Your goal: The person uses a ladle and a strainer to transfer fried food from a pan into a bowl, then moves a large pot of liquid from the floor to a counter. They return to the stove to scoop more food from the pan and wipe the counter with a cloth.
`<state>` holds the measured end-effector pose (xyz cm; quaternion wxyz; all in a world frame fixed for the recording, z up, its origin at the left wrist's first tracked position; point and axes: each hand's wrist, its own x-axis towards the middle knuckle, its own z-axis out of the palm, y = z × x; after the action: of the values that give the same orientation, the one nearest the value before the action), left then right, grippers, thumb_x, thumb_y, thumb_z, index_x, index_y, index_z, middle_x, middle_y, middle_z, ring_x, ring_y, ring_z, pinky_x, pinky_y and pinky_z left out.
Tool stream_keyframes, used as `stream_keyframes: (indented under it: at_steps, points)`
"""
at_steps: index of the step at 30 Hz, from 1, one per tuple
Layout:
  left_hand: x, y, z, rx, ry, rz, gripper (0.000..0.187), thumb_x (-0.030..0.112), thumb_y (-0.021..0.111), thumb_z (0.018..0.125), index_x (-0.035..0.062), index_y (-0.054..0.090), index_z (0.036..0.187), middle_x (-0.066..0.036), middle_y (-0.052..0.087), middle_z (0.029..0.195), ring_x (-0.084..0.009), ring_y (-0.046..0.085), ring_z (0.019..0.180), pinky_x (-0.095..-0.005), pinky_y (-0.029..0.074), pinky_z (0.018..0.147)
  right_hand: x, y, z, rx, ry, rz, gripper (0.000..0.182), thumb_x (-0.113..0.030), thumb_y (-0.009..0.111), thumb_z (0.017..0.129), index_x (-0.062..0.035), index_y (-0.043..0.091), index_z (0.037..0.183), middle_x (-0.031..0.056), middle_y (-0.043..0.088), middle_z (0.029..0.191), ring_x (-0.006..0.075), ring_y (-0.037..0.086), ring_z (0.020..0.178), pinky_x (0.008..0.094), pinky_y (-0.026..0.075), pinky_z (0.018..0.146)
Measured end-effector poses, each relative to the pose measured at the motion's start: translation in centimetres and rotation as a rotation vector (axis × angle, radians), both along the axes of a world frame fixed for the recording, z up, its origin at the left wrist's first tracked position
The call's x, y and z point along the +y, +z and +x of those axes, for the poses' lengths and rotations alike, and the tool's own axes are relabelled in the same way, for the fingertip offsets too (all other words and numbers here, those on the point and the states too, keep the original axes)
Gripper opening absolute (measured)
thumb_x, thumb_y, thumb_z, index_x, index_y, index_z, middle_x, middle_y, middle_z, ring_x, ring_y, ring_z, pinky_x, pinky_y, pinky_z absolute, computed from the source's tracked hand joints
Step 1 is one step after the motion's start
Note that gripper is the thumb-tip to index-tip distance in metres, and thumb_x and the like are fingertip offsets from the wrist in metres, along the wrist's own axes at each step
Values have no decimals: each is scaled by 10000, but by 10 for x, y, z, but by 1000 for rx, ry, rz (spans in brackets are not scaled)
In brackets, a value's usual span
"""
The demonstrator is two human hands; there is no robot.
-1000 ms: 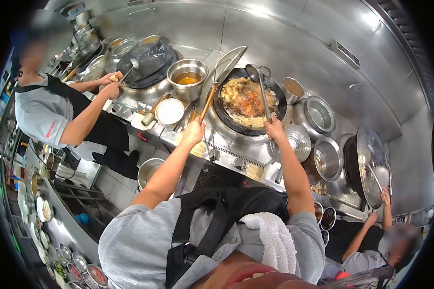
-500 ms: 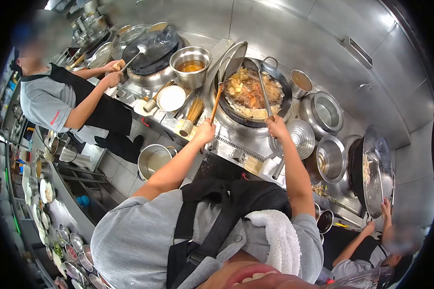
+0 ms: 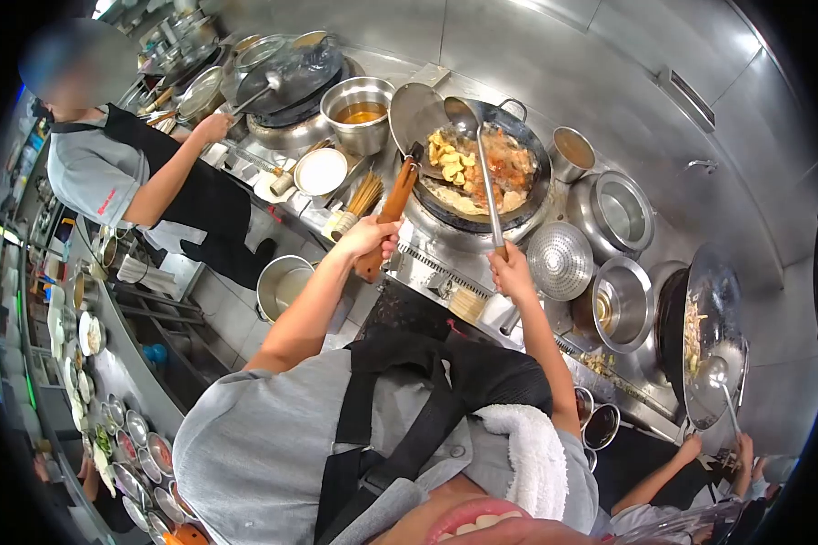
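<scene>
My left hand (image 3: 370, 238) is closed around the wooden handle of a strainer (image 3: 417, 116), whose round head is tilted up at the left rim of a wok (image 3: 542, 195). In my right hand (image 3: 513, 272) is the handle of a long metal ladle (image 3: 492, 186). The ladle's bowl is raised over the wok's far left side, near the strainer. Inside the wok, yellow pieces (image 3: 453, 156) lie on the left, and reddish-brown food (image 3: 507, 163) sits in bubbling, foamy oil.
A pot of yellow liquid (image 3: 362, 113), a white bowl (image 3: 320, 172) and a bamboo brush (image 3: 365, 194) stand left. To the right are a perforated skimmer (image 3: 560, 261) and metal basins (image 3: 623, 304). Co-workers stand left (image 3: 150, 173) and lower right (image 3: 668, 481), each at a wok.
The strainer's handle has turned broad side up and its head leans left. My ladle has shifted, its bowl now showing beside the strainer. The yellow pieces are gathered more clearly at the wok's left.
</scene>
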<state>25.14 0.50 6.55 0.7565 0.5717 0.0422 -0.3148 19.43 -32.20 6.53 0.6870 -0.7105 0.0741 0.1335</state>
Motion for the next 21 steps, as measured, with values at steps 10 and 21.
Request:
stream_keyframes:
  at_steps: [10,21]
  points:
    - [26,16,-23,33,-19,-145,324,196,584,966,57,483,1241,33,435,742,-52,399,557,-218,377,489,3,25,-57,79,76,-75,147,-142,576,946,-39,491,1005,-27,425,565,66,385,385,234,321,340]
    - [51,30,-2,0,-281,-132,559,235,653,926,7,402,1369,26,442,709,-57,406,528,-221,377,461,58,38,-105,-51,-507,82,335,-138,554,966,-49,483,1281,-31,428,621,48,389,413,227,322,357]
